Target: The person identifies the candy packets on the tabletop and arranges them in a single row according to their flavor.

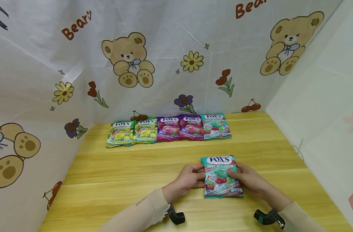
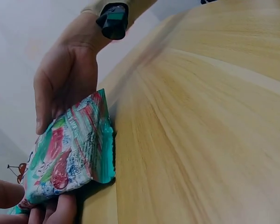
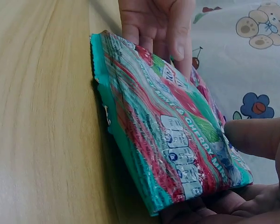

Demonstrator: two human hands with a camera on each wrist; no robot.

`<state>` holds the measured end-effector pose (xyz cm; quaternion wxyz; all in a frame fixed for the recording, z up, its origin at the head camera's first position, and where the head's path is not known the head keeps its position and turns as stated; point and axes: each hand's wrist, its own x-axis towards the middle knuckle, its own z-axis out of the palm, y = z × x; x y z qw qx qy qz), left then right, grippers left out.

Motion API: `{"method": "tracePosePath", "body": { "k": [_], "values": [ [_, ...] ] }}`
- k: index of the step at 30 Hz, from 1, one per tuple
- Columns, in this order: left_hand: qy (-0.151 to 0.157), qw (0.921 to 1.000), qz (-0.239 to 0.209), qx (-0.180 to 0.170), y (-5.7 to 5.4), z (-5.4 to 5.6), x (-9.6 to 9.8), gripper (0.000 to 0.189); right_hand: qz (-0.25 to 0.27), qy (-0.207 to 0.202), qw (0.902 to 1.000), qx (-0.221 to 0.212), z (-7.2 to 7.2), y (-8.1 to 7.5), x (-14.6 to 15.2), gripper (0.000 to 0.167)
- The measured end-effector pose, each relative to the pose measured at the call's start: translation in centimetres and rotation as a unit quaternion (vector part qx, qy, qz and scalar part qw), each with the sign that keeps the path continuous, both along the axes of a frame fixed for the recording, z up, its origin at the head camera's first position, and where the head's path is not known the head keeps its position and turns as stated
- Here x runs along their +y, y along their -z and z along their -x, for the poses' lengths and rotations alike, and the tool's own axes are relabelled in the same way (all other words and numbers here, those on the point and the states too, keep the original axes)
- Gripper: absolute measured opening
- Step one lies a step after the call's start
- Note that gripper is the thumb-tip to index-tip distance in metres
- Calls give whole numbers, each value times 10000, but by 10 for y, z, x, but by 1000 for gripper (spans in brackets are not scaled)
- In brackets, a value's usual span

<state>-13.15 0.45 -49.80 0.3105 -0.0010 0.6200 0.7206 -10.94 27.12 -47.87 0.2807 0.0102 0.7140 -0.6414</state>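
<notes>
Between both hands is a teal Fox's Mint Blossom candy bag [image 1: 220, 190], label up, its logo end pointing away from me. At its left edge my left hand [image 1: 188, 178] holds on, fingers tucked under the side. My right hand [image 1: 250, 180] grips the right edge with the thumb [image 3: 256, 137] over the printed face and the fingers underneath. The left wrist view has the bag [image 2: 70, 149] tilted close over the wood, left fingers [image 2: 60, 210] below it. Parts of the fingers are hidden under the bag.
Along the back of the wooden table [image 1: 112, 174] lies a row: two green-yellow Springtea bags [image 1: 121, 133], two purple Berries bags [image 1: 168, 129] and another Mint Blossom bag [image 1: 215, 126] at the right end. A bear-print cloth [image 1: 165, 80] hangs behind; a wrist camera [image 1: 176, 217] sits on each arm.
</notes>
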Motion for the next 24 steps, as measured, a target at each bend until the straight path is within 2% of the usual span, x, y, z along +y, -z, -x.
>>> {"method": "tracePosePath", "body": {
  "k": [11,16,24],
  "values": [
    [-125,9999,-73,89,4,6,6,60,381,10,9990,-217,0,-1,-1,90],
    [-258,9992,-314,45,8,11,9,65,598,-15,9982,-92,3,-1,4,98],
    [-321,9974,-613,-224,4,18,15,66,671,-29,9977,125,10,-3,12,102]
  ]
}}
